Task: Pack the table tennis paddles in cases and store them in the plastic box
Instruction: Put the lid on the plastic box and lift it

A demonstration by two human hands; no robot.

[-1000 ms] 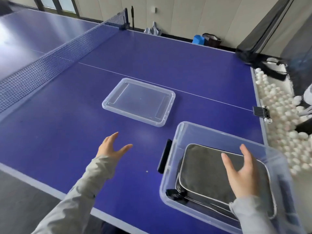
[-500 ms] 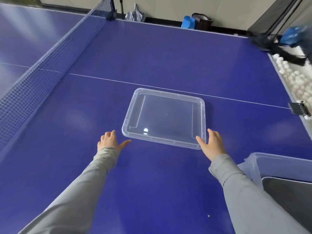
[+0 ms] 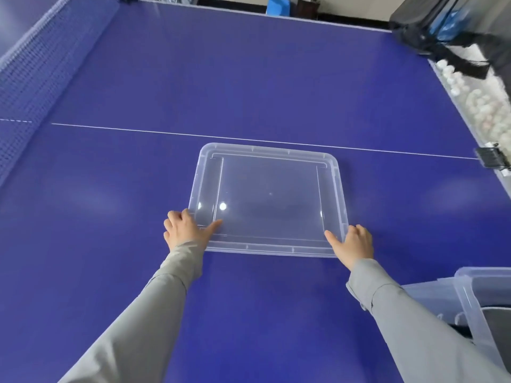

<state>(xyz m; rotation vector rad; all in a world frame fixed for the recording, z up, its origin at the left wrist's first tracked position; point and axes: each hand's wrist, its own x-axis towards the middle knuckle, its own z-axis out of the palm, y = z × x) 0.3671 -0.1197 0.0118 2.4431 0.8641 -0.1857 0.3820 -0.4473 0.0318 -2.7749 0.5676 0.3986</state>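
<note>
A clear plastic lid [image 3: 269,172] lies flat on the blue table-tennis table [image 3: 249,78], just this side of the white centre line. My left hand [image 3: 184,229] grips its near left corner, thumb on top of the rim and fingers curled at the edge. My right hand [image 3: 352,243] grips the near right corner the same way, thumb laid on the lid. The clear plastic box [image 3: 470,297] shows only partly at the bottom right, with a dark grey paddle case [image 3: 497,323] inside it.
The net [image 3: 36,76] runs along the left. Beyond the table's right edge lies a tray of white balls [image 3: 478,106] with black netting [image 3: 453,42] above. A black clamp [image 3: 490,158] sits on the right edge. Blue and dark items stand by the far wall.
Both hands left the box and moved forward to the lid. They were open beside its near corners half a second ago; now each one grips a corner.
</note>
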